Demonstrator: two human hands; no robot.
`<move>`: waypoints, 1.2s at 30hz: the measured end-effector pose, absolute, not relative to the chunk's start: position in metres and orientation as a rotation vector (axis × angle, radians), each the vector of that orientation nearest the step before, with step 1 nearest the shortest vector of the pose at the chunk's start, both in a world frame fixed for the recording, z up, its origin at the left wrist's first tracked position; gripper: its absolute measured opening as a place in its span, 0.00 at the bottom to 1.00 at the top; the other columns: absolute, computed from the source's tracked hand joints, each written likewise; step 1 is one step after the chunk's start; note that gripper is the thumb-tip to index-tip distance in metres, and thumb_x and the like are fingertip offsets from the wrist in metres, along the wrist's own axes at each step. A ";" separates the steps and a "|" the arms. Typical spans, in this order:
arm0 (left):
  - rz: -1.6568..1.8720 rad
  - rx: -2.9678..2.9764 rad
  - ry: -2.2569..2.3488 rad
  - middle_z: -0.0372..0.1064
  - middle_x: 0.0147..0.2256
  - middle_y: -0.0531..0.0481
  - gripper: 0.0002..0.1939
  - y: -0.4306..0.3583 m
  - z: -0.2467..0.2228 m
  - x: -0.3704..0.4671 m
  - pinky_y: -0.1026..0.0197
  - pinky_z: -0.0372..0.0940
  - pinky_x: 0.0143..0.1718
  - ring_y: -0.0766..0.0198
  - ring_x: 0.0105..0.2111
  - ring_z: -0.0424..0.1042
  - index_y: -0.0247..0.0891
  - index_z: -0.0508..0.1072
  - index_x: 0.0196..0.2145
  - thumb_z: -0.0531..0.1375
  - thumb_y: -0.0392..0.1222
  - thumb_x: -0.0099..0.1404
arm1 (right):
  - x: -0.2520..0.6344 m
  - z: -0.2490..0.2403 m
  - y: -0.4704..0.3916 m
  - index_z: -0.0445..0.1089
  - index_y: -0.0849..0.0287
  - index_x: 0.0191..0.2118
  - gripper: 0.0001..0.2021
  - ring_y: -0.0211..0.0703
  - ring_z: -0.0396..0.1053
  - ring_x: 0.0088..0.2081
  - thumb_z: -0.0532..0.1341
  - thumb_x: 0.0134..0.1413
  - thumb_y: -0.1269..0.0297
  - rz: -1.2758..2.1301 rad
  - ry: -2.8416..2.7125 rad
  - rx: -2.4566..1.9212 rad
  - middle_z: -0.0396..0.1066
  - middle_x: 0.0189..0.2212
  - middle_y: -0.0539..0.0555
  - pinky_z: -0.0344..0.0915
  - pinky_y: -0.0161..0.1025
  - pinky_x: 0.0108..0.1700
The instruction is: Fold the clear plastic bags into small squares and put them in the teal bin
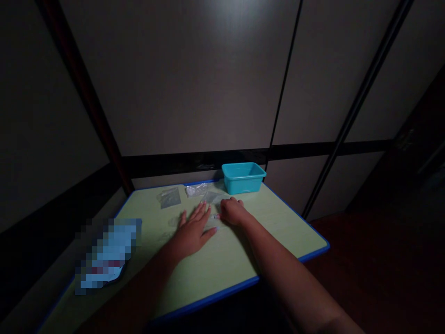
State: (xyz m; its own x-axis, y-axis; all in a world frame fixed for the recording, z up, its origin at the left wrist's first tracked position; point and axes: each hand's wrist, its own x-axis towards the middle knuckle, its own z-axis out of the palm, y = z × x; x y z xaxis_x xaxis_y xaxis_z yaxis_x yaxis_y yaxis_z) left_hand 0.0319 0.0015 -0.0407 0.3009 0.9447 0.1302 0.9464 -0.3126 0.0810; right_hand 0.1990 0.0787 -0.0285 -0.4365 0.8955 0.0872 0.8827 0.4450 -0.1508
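My left hand [193, 232] lies palm down with its fingers spread, over a clear plastic bag [174, 221] that is flat on the table. Just to the right, my right hand [232, 211] is closed, its fingers curled at the bag's right part. My left thumb points toward the right hand. The dim light and the see-through film make the bag's edges hard to follow, and the grip itself is partly hidden by the knuckles. Another piece of clear film [212, 197] shows just beyond both hands.
Behind my right hand, a turquoise plastic basket [244, 185] stands at the table's back edge. A flat clear bag [170, 198] and a crumpled bag with something whitish [195, 190] lie at the back left. A blurred light-blue item [111, 253] rests on the left of the blue-edged table [285, 222].
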 end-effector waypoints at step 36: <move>-0.178 -2.610 -1.934 0.34 0.63 0.42 0.42 0.001 -0.052 0.040 0.43 0.32 0.59 0.51 0.62 0.32 0.33 0.43 0.63 0.40 0.67 0.60 | 0.213 -0.023 0.082 0.70 0.63 0.43 0.21 0.50 0.69 0.42 0.46 0.59 0.55 0.202 -2.434 -1.964 0.71 0.42 0.64 0.59 0.37 0.36</move>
State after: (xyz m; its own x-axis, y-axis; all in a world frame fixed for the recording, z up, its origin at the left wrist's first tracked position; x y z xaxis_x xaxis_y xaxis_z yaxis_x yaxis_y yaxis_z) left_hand 0.0399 0.0009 -0.0520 0.2896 0.9569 0.0211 0.9447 -0.2893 0.1543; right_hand 0.2133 0.0816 -0.0228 -0.2144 0.9739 -0.0750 0.9729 0.2061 -0.1044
